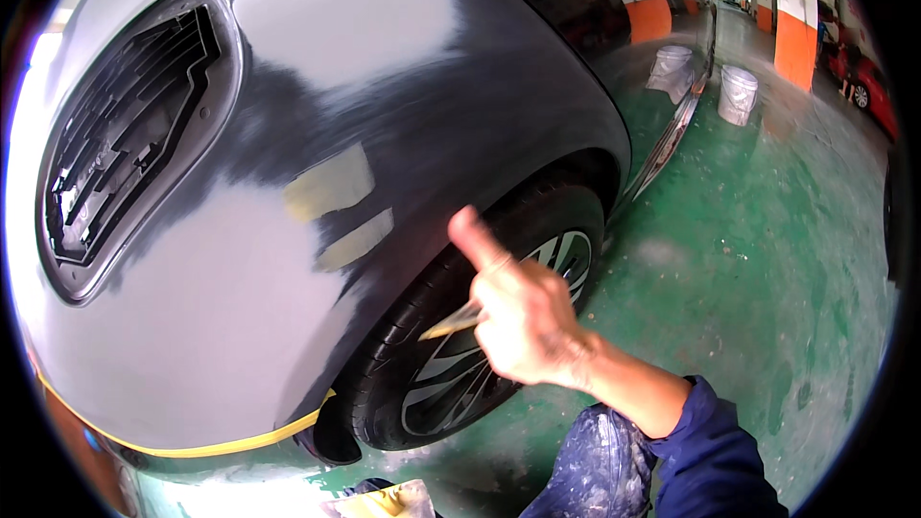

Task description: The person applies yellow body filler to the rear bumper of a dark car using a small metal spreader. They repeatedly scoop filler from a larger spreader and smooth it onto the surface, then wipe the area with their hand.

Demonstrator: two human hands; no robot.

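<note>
In front of the car's wheel my right hand (528, 317) is closed round a putty knife (451, 324), its thumb stretched up toward the fender. Yellowish filler coats the visible edge of the blade, which points left and stays apart from the panel. Two filler patches, a larger one (338, 180) and a narrower one (357, 240), lie on the dark sanded area of the bumper corner (240, 317). A flat board (417, 499) with yellow filler on it shows at the lower edge. My left hand is out of the picture.
Yellow masking tape (221, 445) runs along the bumper's lower edge. Left of the patches is a black grille opening (134, 134). The tyre (384, 364) stands on a green floor (748, 326). A white bucket (738, 96) and an orange-and-white pillar (795, 29) are farther back.
</note>
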